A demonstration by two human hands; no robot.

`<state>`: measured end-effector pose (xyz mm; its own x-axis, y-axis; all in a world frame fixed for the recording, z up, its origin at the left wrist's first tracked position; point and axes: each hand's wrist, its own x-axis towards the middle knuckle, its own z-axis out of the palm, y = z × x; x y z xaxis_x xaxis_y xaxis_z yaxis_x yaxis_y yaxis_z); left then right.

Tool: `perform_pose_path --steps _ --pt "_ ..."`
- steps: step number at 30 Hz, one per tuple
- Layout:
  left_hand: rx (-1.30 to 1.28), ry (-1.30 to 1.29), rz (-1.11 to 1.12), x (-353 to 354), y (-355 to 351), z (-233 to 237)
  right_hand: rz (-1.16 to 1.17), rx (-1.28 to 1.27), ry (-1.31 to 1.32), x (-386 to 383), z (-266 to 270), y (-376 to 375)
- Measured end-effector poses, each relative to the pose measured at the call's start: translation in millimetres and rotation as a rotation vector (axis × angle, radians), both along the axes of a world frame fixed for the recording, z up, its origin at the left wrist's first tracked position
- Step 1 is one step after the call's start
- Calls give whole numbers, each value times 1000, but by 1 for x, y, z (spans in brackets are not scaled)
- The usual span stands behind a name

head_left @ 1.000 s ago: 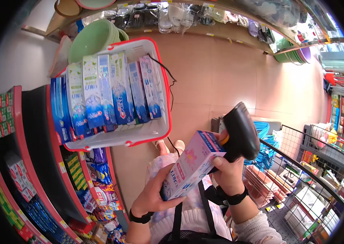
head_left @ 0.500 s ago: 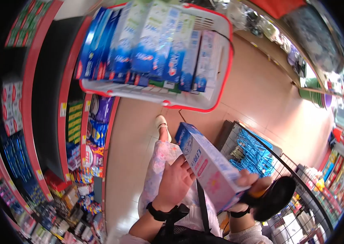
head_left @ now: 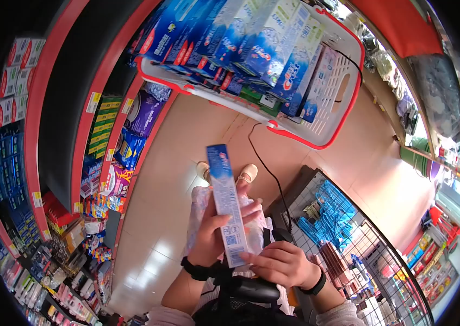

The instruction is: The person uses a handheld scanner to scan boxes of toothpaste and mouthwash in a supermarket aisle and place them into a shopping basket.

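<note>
A slim blue and white toothpaste box (head_left: pixel 224 201) stands nearly upright in front of my body, its narrow side with small print and a square code toward me. My left hand (head_left: pixel 208 233) is wrapped round its middle, with fingers showing on the far right side. At the lower end of the box, my right hand (head_left: pixel 287 264) is closed, its fingertips on the corner. A black curved object (head_left: pixel 252 289) lies below the hands, at my waist. Beyond them is a white basket with a red rim (head_left: pixel 322 142), packed with more toothpaste boxes (head_left: pixel 262 43).
Red-edged shelves (head_left: pixel 91 122) with packaged goods rise on the left. A black wire rack (head_left: pixel 398 261) with blue hangers (head_left: pixel 330 214) stands at the right. A black cord (head_left: pixel 268 168) hangs over the tiled floor (head_left: pixel 186 133). Stocked shelving lines the far right.
The toothpaste box has turned from slanted to nearly upright and moved left. My left hand has closed round it, and my right hand has shifted to its lower end. The basket appears farther right.
</note>
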<state>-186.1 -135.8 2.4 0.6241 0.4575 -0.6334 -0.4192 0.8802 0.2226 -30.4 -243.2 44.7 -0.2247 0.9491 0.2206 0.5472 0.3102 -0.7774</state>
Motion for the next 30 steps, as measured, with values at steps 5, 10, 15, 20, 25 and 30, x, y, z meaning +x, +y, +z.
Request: perform_pose_path --steps 5,10,15,20,25,30 --pt "428 370 -66 -36 17 -14 -259 -226 293 -2 -14 -13" --pt "984 880 -130 -40 16 -9 -620 -762 563 -17 -19 -39" --pt "1190 1097 -292 -76 7 -27 -557 -667 342 -31 -25 -10" --pt "1760 1290 -282 -101 22 -34 -581 -660 430 -63 -21 -6" --pt "1850 1402 -382 -129 42 -28 -848 -711 653 -94 -22 8" --pt "2146 1272 -435 -139 48 -12 -911 -565 636 -104 -10 45"
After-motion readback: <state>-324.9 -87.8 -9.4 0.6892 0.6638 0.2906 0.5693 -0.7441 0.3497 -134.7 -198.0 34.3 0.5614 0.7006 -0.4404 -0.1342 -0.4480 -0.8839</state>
